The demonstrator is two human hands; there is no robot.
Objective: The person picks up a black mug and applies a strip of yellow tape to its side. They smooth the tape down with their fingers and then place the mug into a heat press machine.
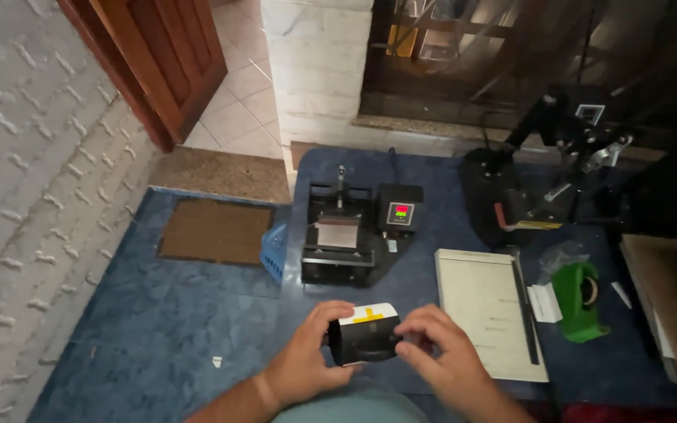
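Blue surface [197, 329] underneath. Left hand [307, 356] and right hand [440, 356] both gripping black mug [363, 338], apparently paper-wrapped, between them; mug press [354, 235] just beyond, green tape dispenser [579, 301] right.

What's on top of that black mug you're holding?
A white sheet with yellow tape strips is wrapped over the top of the black mug. Left hand and right hand hold its sides; the print under the sheet is covered.
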